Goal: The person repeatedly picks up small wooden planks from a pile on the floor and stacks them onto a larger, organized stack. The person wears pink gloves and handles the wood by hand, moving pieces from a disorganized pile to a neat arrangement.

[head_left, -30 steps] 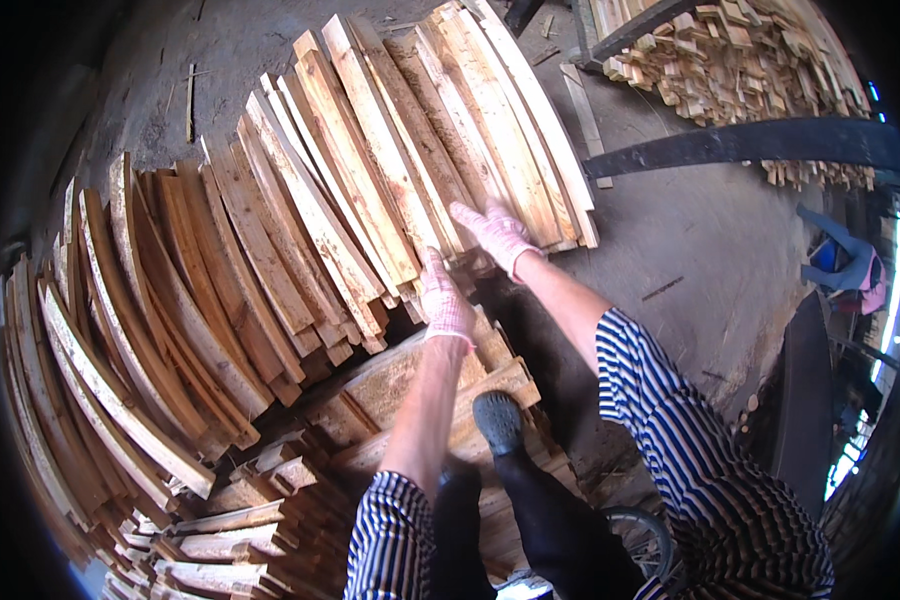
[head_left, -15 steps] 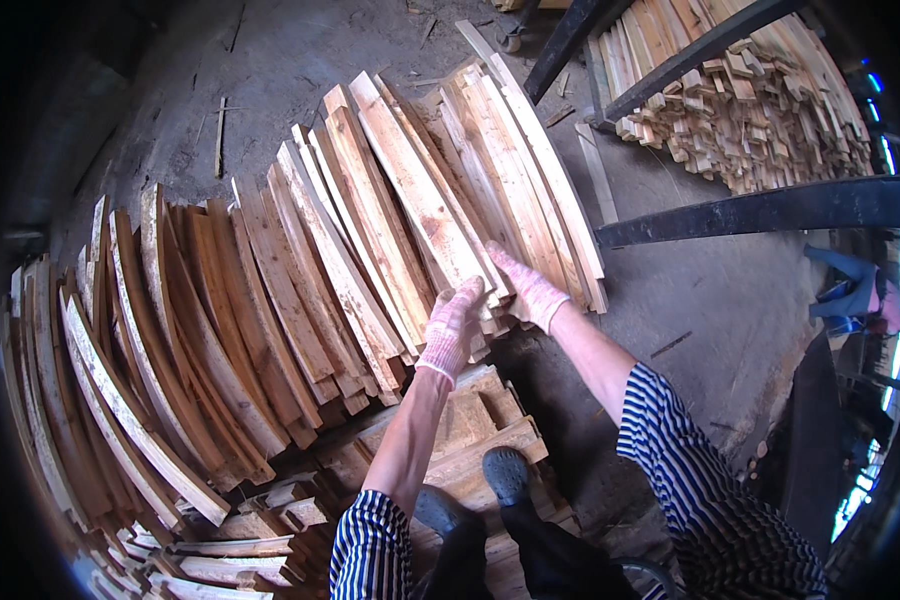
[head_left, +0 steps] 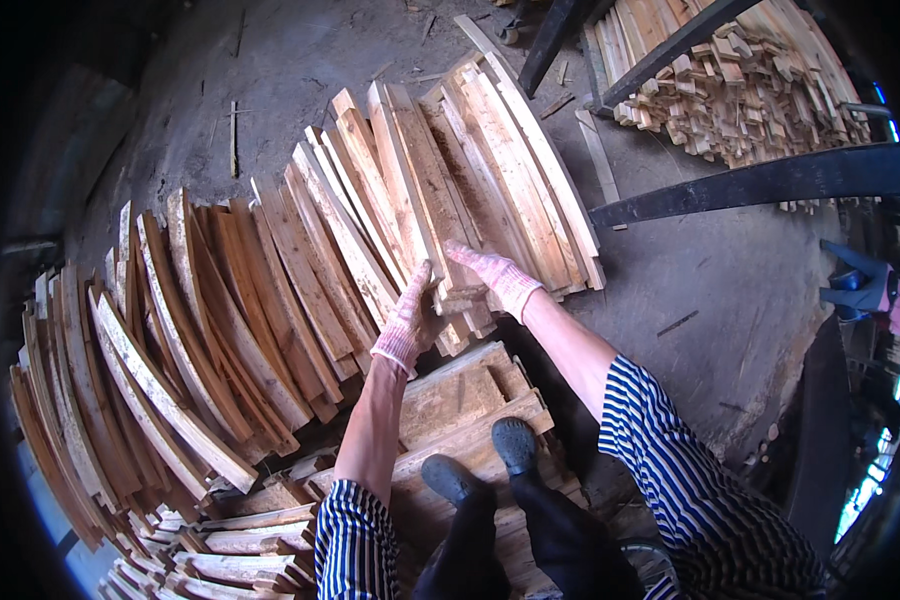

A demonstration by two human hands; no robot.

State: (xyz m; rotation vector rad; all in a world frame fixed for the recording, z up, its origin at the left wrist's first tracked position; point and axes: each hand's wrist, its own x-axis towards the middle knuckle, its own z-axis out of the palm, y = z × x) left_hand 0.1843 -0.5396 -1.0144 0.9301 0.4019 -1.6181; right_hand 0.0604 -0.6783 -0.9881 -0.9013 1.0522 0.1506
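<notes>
Both my hands wear pinkish-white knit gloves and are at the near end of a few long wooden planks (head_left: 425, 180). My left hand (head_left: 407, 322) presses along the left side of the plank ends, its lower fingers partly hidden. From the right, my right hand (head_left: 497, 280) grips the same ends, with its thumb side over the top. The planks lie lengthwise away from me, on a wide row of rough-sawn boards (head_left: 315, 270). More pale planks (head_left: 530, 170) lie just right of my right hand.
Below the row, my shoes stand on stacked wood (head_left: 460, 400). More lumber (head_left: 250, 540) is piled at the lower left. Dark metal bars (head_left: 750, 190) cross the right side before another timber stack (head_left: 730, 85). A person (head_left: 875, 290) is at the far right.
Both hands have shifted left with the plank ends between them. The planks have moved left against the neighbouring boards, widening the trough on their right. My view has shifted slightly.
</notes>
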